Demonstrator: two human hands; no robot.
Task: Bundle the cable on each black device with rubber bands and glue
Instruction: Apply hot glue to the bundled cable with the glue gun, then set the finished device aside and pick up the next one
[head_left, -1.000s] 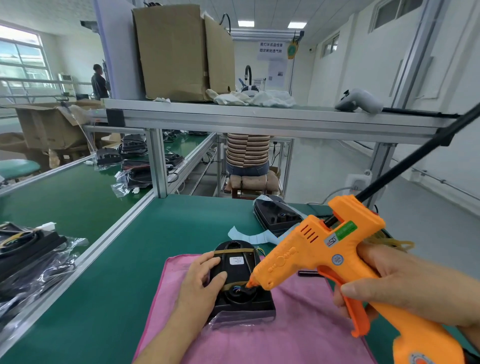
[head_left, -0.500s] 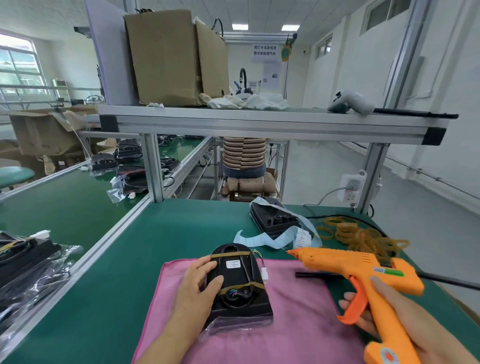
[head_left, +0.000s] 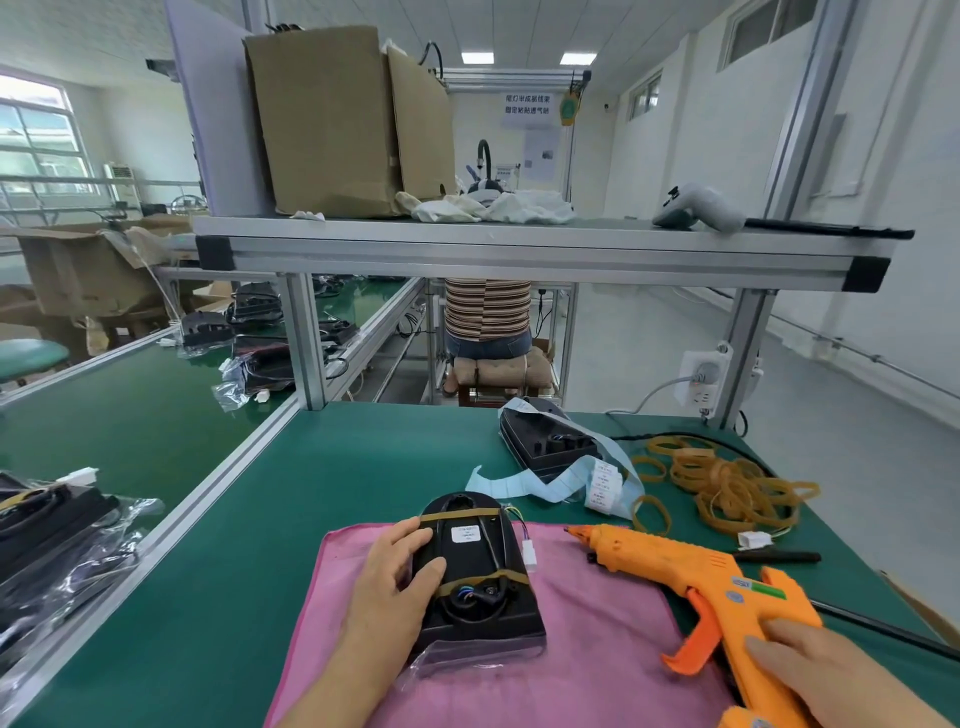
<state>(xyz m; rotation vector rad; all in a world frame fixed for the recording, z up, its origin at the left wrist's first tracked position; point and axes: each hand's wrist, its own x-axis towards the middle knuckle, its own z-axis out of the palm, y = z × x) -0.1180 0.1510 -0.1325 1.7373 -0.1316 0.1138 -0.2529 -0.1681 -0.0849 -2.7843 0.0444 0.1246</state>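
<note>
A black device (head_left: 480, 582) lies on a pink cloth (head_left: 597, 654) with two rubber bands across it and its cable tucked under them. Its white plug (head_left: 530, 554) sticks out to the right. My left hand (head_left: 395, 587) grips the device's left edge, thumb on top. To the right, the orange glue gun (head_left: 691, 571) lies low over the cloth, nozzle pointing left toward the device. My right hand (head_left: 810, 670) holds its handle. A second black device (head_left: 545, 441) sits further back under a strip of blue labels. A heap of rubber bands (head_left: 727, 483) lies at the right.
The glue gun's black cord (head_left: 883, 629) runs off to the right edge. A black pen (head_left: 779, 557) lies beside the cloth. Bagged devices (head_left: 52, 525) sit on the left belt. Aluminium posts (head_left: 306, 343) carry a shelf overhead. A person in a striped shirt sits beyond the bench.
My right hand has swung the glue gun away from the device, down and to the right, until it lies low over the cloth. My left hand has kept its hold on the device.
</note>
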